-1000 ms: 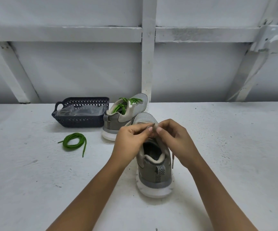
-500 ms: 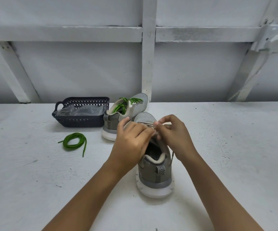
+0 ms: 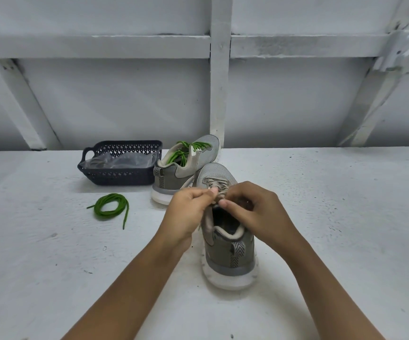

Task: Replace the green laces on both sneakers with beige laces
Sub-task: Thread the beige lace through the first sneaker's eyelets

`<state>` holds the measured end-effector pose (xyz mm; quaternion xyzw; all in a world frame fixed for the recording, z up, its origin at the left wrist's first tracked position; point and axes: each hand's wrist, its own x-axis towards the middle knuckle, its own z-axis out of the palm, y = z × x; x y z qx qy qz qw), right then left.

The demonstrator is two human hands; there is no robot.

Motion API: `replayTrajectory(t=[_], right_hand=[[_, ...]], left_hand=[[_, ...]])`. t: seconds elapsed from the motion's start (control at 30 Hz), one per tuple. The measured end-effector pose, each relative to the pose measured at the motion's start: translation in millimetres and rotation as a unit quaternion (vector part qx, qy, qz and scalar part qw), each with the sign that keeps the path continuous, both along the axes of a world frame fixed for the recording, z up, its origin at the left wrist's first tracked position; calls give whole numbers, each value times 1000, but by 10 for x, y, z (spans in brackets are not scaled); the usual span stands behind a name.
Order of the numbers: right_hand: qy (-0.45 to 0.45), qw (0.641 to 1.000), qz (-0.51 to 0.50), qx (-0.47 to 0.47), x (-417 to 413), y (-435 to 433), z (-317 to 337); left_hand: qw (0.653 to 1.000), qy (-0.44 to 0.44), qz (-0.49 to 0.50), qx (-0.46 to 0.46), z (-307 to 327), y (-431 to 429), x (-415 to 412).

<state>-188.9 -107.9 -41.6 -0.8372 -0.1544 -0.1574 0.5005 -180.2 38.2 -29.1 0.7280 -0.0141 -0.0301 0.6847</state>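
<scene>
Beige lace (image 3: 217,185) is threaded up the near sneaker (image 3: 228,249), under both hands. Its ends are pinched at the top eyelets by the curled fingers of the left hand (image 3: 188,212) and the right hand (image 3: 255,212). Both ends are best drawn evenly, with slack taken out before knotting. The far sneaker (image 3: 174,173), with its green laces (image 3: 186,149) in place, is noted just beyond the left hand. A loose green lace (image 3: 110,207) and a basket (image 3: 120,179) are noted farther left.

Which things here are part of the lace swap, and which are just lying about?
Job: near sneaker, beige lace pinched by left hand and right hand, far sneaker, its green laces.
Lying about: coiled green lace, already out; dark basket; plastic bag inside it.
</scene>
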Motion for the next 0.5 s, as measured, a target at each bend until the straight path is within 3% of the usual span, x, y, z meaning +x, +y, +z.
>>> replayTrajectory(t=[0.13, 0.23, 0.37, 0.5], right_hand=[[-35, 999, -22, -24, 25, -47, -65], [-13, 997, -58, -45, 41, -123, -124], [-1, 991, -118, -59, 47, -255, -192], [11, 987, -153, -50, 31, -278, -227]], left_hand=[[999, -47, 19, 11, -6, -26, -38], [993, -72, 91, 32, -72, 55, -3], [972, -91, 174, 128, -182, 253, 62], [963, -92, 195, 163, -220, 331, 28]])
